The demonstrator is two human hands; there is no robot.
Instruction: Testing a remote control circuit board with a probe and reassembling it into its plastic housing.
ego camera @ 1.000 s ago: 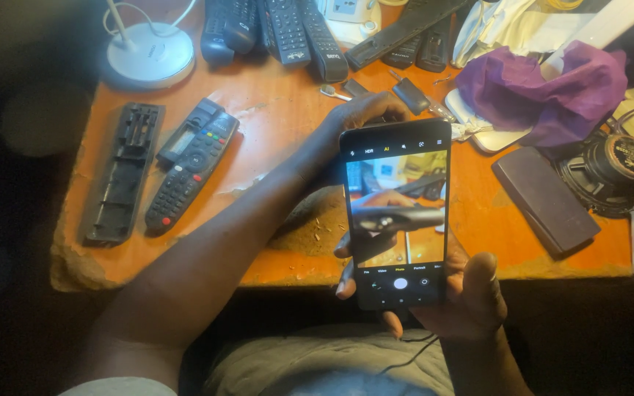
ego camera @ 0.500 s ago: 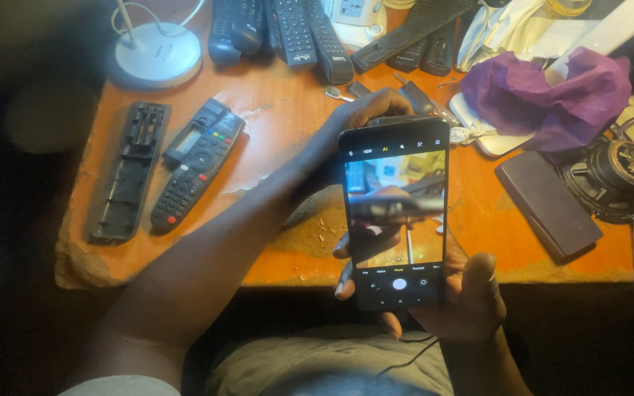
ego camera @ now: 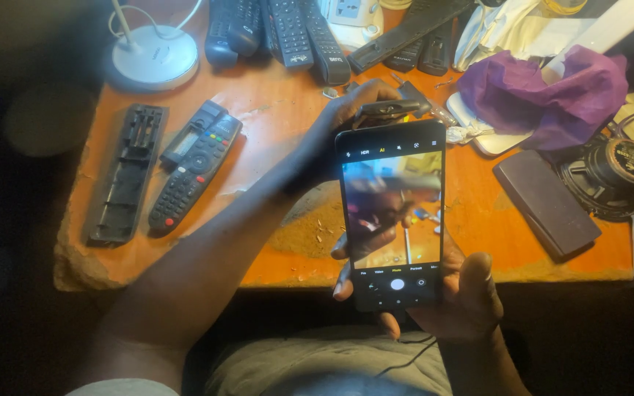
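Note:
My right hand [ego camera: 458,301] holds a black smartphone [ego camera: 392,213] upright over the front edge of the orange table [ego camera: 273,169], its screen lit with a camera view. My left hand [ego camera: 357,103] reaches past the phone's top and grips a small dark flat part [ego camera: 387,111] on the tabletop. My left forearm crosses the table from the lower left. The phone hides what lies right behind it.
A black remote with coloured buttons [ego camera: 196,165] and an empty remote shell [ego camera: 128,172] lie at left. Several remotes [ego camera: 280,29] and a white round lamp base [ego camera: 152,57] stand at the back. Purple cloth [ego camera: 544,92], a dark wallet-like case [ego camera: 544,202] and a speaker [ego camera: 610,176] are right.
My left hand has closed on the dark part behind the phone's top. The picture on the phone's screen has shifted. The phone has stayed almost still.

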